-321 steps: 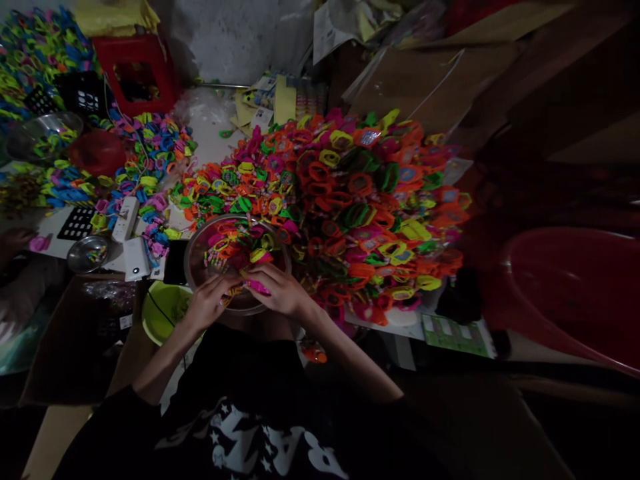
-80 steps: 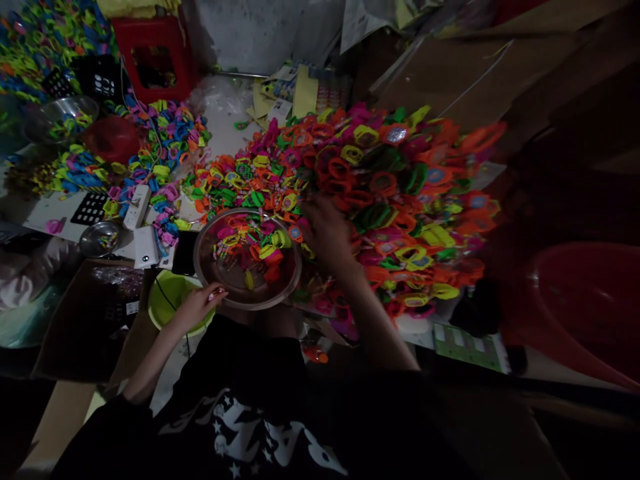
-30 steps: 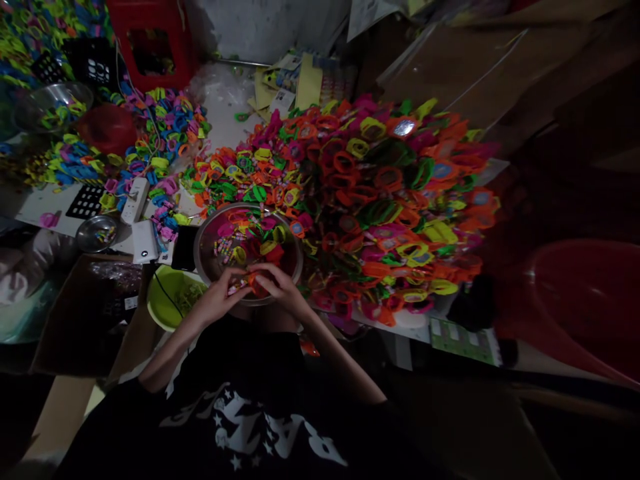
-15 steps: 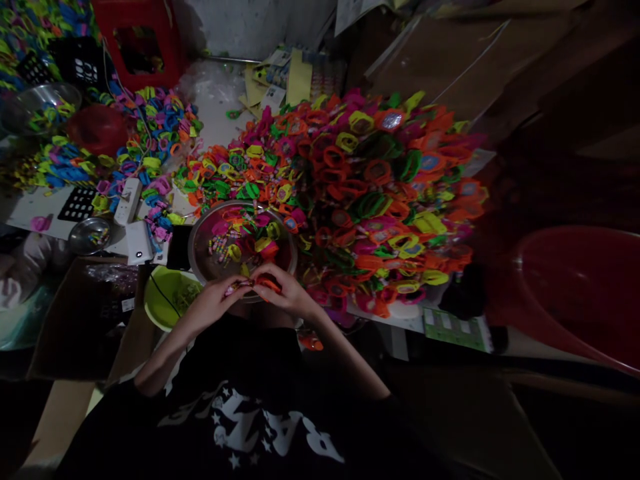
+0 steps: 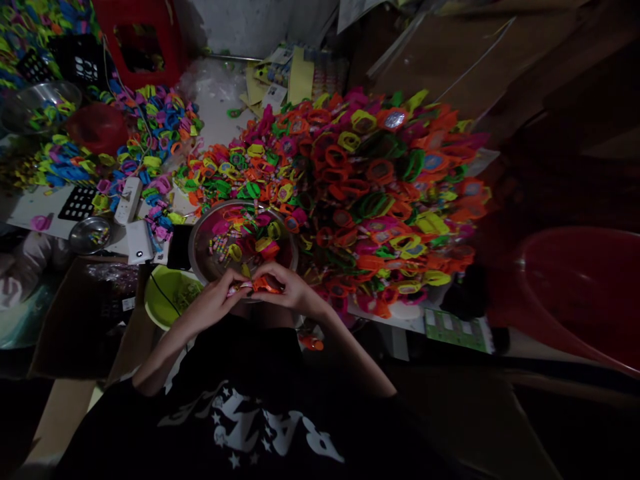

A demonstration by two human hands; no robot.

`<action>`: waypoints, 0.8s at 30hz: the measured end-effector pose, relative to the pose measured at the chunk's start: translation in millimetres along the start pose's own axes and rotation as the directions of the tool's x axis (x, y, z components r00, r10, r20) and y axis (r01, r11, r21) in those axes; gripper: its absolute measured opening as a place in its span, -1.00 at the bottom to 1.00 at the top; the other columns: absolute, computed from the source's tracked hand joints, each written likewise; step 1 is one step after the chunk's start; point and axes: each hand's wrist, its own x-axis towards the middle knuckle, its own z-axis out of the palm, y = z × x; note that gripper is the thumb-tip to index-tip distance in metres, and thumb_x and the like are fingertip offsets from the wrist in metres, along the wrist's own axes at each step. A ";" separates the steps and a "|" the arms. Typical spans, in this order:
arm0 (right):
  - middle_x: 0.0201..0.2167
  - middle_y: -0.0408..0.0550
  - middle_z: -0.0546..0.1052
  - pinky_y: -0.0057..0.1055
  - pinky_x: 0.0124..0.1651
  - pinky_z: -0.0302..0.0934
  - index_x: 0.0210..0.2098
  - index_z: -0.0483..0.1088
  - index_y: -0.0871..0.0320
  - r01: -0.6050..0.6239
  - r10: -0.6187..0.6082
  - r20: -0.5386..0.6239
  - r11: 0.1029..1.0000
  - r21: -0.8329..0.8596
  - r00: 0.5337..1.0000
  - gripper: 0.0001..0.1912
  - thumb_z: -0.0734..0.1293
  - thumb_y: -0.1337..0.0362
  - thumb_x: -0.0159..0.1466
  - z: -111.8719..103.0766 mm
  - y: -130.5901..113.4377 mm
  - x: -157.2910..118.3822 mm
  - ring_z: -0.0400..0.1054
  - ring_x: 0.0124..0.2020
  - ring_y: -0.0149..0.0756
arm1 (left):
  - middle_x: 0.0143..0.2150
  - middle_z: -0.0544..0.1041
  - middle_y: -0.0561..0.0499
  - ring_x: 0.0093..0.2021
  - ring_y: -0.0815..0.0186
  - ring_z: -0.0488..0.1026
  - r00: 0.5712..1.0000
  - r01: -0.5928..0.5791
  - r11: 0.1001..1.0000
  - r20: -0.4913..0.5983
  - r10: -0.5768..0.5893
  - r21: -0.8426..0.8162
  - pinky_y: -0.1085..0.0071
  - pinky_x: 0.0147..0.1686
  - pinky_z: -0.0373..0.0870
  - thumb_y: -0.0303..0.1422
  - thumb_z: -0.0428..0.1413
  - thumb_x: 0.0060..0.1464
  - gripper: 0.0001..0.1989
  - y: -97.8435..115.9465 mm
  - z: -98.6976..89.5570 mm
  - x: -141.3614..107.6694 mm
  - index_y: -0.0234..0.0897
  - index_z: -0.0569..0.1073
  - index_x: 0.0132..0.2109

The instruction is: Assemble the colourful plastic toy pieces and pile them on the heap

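1. L hand (image 5: 216,299): fingers narrow, pinched on a small pink-white pc (image 5: 240,288); exact shape too small to tell.
2. R hand (image 5: 294,289): fingers also narrow, holding an orange plastic pc (image 5: 267,286), partly hidden by that hand.
3. Both held pcs sit btwn the two sets of fingers, v. close tog.; can't tell if they're joined.
4. Metal bowl (image 5: 193,241) is directly under & just fwd of the fingers; hands cover part of its near rim. Inside, fwd of fingers: mixed plastic pcs (image 5: 267,241) (pink, green, yellow, orange), w/ striped stick-like bits (image 5: 225,248) on L side.
5. Big heap (image 5: 370,207) of watch-like pcs, mostly orange w/ pink, yellow & green, on the bench (image 5: 216,127), R & fwd of fingers; runs round bowl's far side.
6. L of fingers, near: yellow-green basin (image 5: 156,297) w/ greenish bits (image 5: 187,292) in it; further L, open carton (image 5: 55,333).
7. Fwd-L of fingers: black slab (image 5: 179,248) beside bowl, then white device (image 5: 139,241), power strip (image 5: 128,200), small metal dish (image 5: 80,241).
8. Further fwd-L: blue-pink-yellow pile (image 5: 163,120), red bowl (image 5: 97,127), red stool (image 5: 167,47).
9. R of fingers: green card (image 5: 457,329); far R, lg red tub (image 5: 580,293).
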 end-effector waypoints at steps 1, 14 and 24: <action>-0.25 -0.07 0.45 -0.38 -0.15 0.25 -0.19 0.33 0.13 0.000 0.000 0.006 1.000 -0.003 1.000 -0.69 0.37 0.10 0.16 -0.6 -0.7 0.7 0.36 -0.24 -0.31 | -0.14 0.52 -0.02 -0.15 0.26 0.49 1.000 -0.002 1.000 0.002 0.002 0.010 0.39 -0.12 0.38 -0.19 -0.03 0.21 -0.76 0.1 -0.5 -0.4 -0.21 0.33 -0.07; -0.27 -0.04 0.52 -0.42 -0.18 0.23 -0.15 0.39 0.19 -0.089 0.106 0.111 0.986 -0.142 0.988 -0.64 0.34 0.06 0.20 -1.7 -6.0 -2.6 0.40 -0.25 -0.31 | -0.15 0.51 -0.03 -0.17 0.26 0.50 0.995 -0.085 0.977 0.075 0.072 0.193 0.38 -0.17 0.39 -0.25 -0.10 0.25 -0.81 1.8 -4.6 -4.3 -0.21 0.30 -0.10; -0.24 -0.01 0.53 -0.42 -0.15 0.24 -0.13 0.41 0.22 -0.089 0.098 0.075 0.989 -0.115 0.992 -0.64 0.35 0.09 0.19 -2.1 -2.3 -2.8 0.41 -0.21 -0.29 | -0.15 0.51 -0.03 -0.15 0.26 0.49 0.998 -0.064 0.981 0.019 0.062 0.183 0.37 -0.16 0.39 -0.24 -0.10 0.25 -0.81 3.4 -0.1 -3.5 -0.21 0.30 -0.11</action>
